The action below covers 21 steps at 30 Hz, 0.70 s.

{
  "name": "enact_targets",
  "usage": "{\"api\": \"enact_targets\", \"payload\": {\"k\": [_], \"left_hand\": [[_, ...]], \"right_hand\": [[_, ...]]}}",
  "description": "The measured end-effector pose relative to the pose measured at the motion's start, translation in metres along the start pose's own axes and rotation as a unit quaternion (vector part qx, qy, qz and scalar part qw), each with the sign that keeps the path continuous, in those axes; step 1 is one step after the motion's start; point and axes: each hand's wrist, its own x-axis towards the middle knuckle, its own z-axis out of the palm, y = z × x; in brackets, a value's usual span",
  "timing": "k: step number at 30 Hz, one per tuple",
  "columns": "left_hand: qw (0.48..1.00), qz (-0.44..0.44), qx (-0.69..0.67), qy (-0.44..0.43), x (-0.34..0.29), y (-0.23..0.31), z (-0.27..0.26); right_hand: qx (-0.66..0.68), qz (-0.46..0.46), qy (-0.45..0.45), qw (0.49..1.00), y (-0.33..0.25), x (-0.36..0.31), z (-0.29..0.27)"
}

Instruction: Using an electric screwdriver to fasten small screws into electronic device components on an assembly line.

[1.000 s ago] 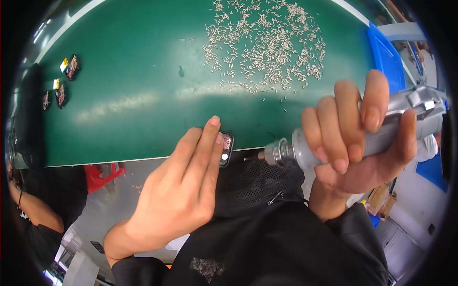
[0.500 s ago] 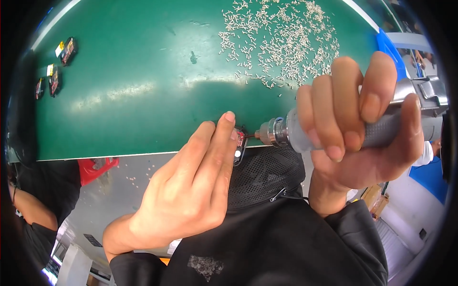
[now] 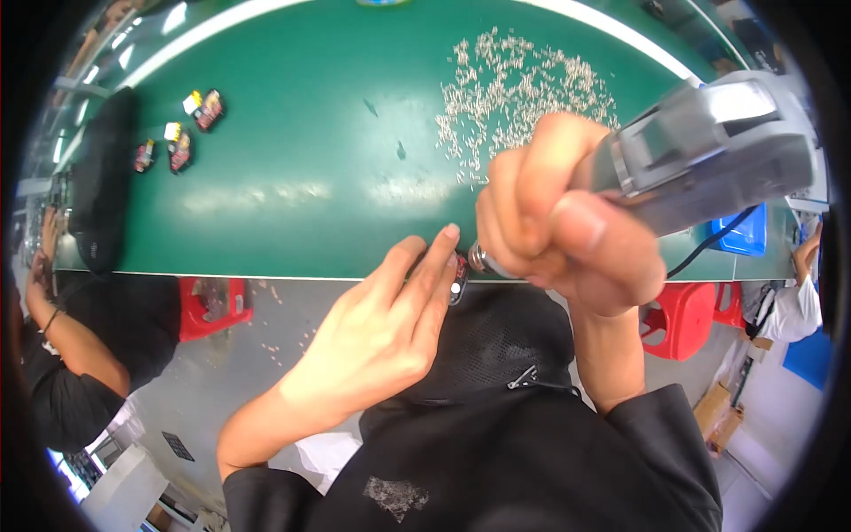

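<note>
While the right hand (image 3: 567,222) is gripping a grey powered screwdriver (image 3: 709,151) above the right part of the green tabletop (image 3: 292,230), its fingers are curling tightly around the tool body. The metal nose (image 3: 480,260) of the screwdriver is pointing left, close to the near edge of the tabletop; the view is not showing whether the bit is touching anything. A small black unit (image 3: 457,288) is standing at that near edge, just beside the nose. The left hand (image 3: 381,337) is reaching over the same edge, its fingers extending and lying along the left side of the unit; its thumb is hiding from view, so whether the hand is pinching the unit cannot be told. Loose metal pins (image 3: 523,97) are lying scattered on the far right part of the tabletop. Three small dark units (image 3: 209,110) with red faces are lying on its left part, and a long black object (image 3: 105,177) is lying along its left end.
</note>
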Motion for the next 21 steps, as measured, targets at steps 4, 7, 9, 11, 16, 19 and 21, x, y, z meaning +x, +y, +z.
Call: {"api": "enact_targets", "payload": {"k": [4,7,9,11,16,19,21], "left_hand": [[1.0,0.004,-0.016,-0.021,0.004,-0.001,-0.005],[0.996,-0.076,0.024,-0.031,-0.006,-0.023,-0.008],[0.972,-0.21,0.091,0.052,0.001,-0.038,-0.011],[0.947,-0.241,0.187,0.098,0.018,-0.047,-0.013],[0.978,-0.129,0.088,0.141,0.071,-0.061,0.001],[0.984,-0.127,0.035,0.117,0.097,-0.071,0.015],[0.987,-0.114,0.058,0.094,0.102,-0.078,0.016]], "right_hand": [[0.034,-0.023,-0.032,0.999,0.003,0.004,-0.007],[0.175,-0.099,0.006,0.979,-0.009,-0.012,-0.036],[0.249,-0.155,0.091,0.952,-0.025,-0.038,-0.055],[0.239,-0.158,0.15,0.946,-0.029,-0.066,-0.071],[0.254,-0.141,0.25,0.924,-0.019,-0.109,-0.086],[0.267,-0.144,0.28,0.911,-0.013,-0.126,-0.092],[0.281,-0.151,0.272,0.908,-0.013,-0.132,-0.095]]}}
